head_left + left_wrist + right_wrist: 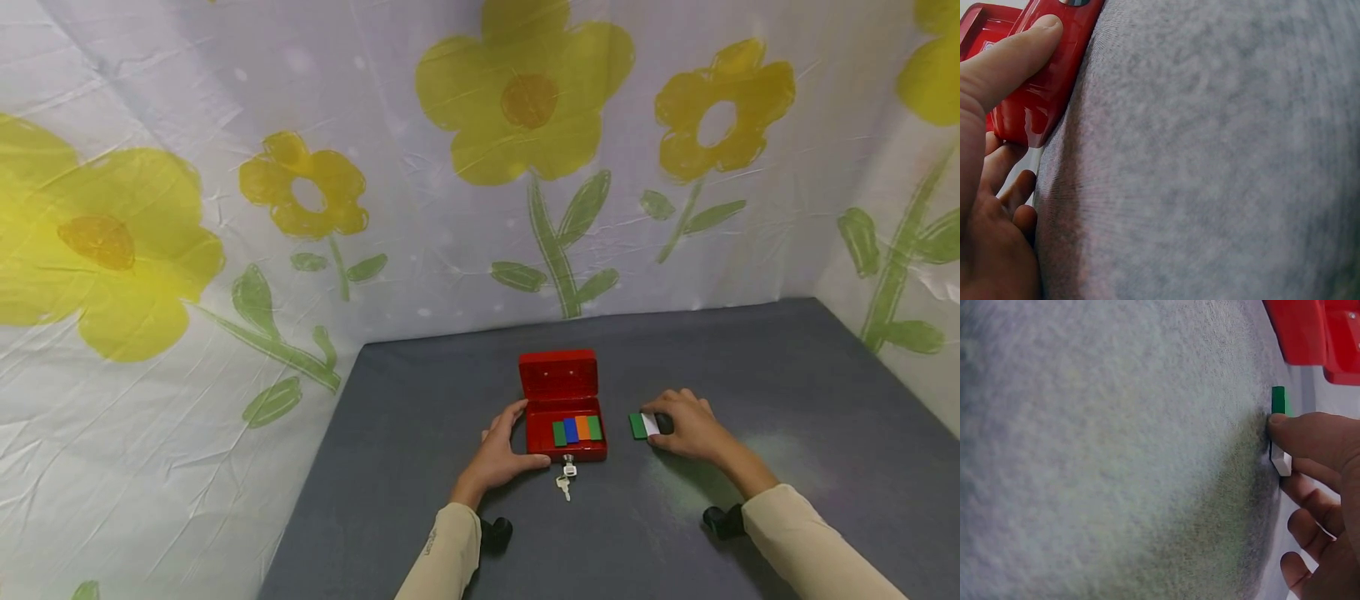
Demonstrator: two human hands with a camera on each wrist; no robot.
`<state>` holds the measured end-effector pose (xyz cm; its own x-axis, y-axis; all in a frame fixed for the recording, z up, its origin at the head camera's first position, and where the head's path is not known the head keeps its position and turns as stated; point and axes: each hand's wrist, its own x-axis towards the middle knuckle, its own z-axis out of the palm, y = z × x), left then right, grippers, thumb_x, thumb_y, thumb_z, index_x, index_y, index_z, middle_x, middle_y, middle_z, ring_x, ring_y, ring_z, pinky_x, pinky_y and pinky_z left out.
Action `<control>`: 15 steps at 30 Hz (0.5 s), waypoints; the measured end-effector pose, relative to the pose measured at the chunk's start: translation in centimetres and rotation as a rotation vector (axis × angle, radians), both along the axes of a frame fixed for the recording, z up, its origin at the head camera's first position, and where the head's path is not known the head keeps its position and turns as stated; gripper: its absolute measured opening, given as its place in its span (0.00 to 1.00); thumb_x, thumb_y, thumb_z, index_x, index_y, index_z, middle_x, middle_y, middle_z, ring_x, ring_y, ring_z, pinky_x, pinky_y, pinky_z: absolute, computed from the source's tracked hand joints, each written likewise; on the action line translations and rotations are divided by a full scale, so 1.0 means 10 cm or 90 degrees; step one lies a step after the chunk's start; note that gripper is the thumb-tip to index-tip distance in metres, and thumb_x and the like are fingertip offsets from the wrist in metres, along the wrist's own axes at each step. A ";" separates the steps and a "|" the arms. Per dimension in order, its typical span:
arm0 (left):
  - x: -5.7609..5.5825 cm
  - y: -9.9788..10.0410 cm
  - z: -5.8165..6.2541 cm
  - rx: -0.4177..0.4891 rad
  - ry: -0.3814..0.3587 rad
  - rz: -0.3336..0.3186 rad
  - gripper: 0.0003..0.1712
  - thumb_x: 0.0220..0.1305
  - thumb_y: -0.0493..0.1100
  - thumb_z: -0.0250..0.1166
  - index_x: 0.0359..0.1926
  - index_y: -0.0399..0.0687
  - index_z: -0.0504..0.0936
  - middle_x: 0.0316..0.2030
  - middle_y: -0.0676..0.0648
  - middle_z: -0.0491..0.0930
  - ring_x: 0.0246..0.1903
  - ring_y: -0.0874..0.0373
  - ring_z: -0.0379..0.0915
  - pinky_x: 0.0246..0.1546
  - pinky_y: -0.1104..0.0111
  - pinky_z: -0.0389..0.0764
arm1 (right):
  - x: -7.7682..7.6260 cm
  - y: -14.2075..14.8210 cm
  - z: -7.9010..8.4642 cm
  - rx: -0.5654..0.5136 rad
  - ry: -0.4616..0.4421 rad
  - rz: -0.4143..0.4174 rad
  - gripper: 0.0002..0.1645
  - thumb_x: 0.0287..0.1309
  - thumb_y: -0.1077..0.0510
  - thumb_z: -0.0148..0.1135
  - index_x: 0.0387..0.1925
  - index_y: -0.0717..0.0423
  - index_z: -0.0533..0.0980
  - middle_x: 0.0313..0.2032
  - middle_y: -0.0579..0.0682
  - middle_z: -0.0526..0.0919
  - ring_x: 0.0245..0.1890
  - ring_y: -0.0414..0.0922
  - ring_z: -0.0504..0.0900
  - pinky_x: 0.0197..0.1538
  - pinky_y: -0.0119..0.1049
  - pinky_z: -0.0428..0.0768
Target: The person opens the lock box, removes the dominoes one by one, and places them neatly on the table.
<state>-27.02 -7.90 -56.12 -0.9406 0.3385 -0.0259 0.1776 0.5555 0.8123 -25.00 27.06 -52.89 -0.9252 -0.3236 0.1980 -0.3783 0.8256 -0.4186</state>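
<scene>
An open red cash box (567, 452) stands on the table, its lid raised at the back. Green, blue (572, 430), orange (582, 428) and green tiles lie side by side inside. My left hand (501, 450) grips the box's left side, thumb on the front wall and fingers around the corner. To the right of the box, my right hand (690, 427) pinches a white tile (650, 425) between thumb and fingers, down at the table. A green tile (637, 426) adjoins it on the left. Whether the dark patch under the fingers is another tile, I cannot tell.
A key (564, 486) hangs on a ring from the lock at the box's front. The grey table (420, 400) meets a flower-printed curtain (420, 283) at the back and sides. Dark wrist devices (495, 535) sit at both cuffs.
</scene>
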 end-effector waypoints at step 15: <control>-0.01 0.00 0.00 0.003 -0.010 -0.001 0.58 0.51 0.59 0.79 0.78 0.64 0.57 0.77 0.48 0.61 0.74 0.43 0.54 0.71 0.36 0.57 | 0.00 -0.04 0.11 -0.031 0.012 0.015 0.27 0.52 0.56 0.77 0.54 0.60 0.83 0.50 0.57 0.84 0.48 0.55 0.75 0.43 0.44 0.64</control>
<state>-27.07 -7.89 -56.08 -0.9395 0.3404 -0.0393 0.1656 0.5514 0.8176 -25.04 26.70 -51.74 -0.9137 -0.3341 0.2315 -0.4051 0.7952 -0.4512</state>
